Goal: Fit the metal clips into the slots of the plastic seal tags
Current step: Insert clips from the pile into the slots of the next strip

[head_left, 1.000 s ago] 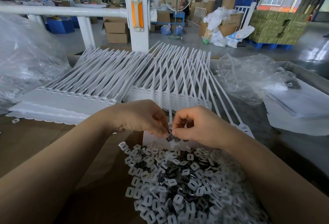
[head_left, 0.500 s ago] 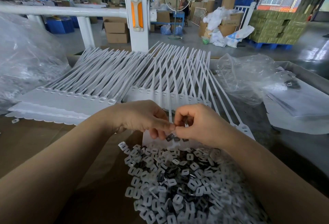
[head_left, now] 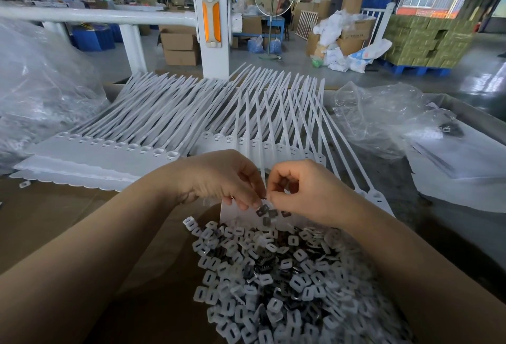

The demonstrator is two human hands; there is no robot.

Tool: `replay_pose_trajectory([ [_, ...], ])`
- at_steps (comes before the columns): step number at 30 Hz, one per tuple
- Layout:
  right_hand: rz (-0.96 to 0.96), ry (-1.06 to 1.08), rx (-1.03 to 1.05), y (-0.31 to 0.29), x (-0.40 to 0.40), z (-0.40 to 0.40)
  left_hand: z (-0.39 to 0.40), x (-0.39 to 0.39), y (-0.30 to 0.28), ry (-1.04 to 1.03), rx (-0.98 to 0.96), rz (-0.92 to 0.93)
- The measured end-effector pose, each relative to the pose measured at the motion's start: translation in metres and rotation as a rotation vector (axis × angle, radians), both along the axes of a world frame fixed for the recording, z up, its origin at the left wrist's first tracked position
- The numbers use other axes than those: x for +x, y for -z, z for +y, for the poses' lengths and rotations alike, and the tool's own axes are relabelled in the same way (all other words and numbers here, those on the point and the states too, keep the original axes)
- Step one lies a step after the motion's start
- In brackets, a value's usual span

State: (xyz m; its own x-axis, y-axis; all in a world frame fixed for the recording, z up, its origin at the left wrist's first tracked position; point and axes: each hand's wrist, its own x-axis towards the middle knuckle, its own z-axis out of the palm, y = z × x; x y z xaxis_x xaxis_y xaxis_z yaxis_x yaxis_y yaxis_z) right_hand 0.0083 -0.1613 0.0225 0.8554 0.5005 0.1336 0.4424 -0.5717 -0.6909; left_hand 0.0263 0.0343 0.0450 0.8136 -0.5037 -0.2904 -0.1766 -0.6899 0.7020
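White plastic seal tags (head_left: 169,130) fan across a workbench as two bare hands meet over a heap of clips.

From left: a clear plastic bag (head_left: 41,92) slumps at the bench edge, beside rows of tags lying flat, straps pointing away. At centre the left hand (head_left: 219,179) has its fingers curled down, fingertips now pressed against those of the right hand (head_left: 304,193), where half a second ago a slight gap showed; what sits in the shared pinch is too small to tell. Both hands have barely shifted. A few dark metal clips (head_left: 269,212) lie on the white tag just below the fingertips. Nearer the camera a mound of white and dark clips (head_left: 276,283) covers the brown cardboard (head_left: 54,220). Crumpled clear film (head_left: 383,116) lies at right.
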Motion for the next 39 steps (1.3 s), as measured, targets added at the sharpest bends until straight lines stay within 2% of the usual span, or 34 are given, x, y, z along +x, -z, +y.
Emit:
replay_pose_trajectory([
  [9,0.007,0.024,0.009,0.000,0.002,-0.003,0.002,0.002,0.000,-0.057,-0.112,0.077],
  [18,0.033,0.060,0.015,0.003,0.003,-0.002,0.006,0.002,0.001,-0.114,-0.230,0.063],
  [25,0.065,0.093,0.067,0.001,0.002,-0.003,0.011,0.003,-0.005,-0.064,-0.219,0.100],
  [33,0.070,0.107,0.066,0.000,0.002,-0.002,0.008,0.002,-0.005,-0.082,-0.155,-0.025],
  [39,0.091,0.115,0.112,-0.004,0.000,-0.002,0.005,0.001,-0.003,-0.085,-0.155,-0.018],
])
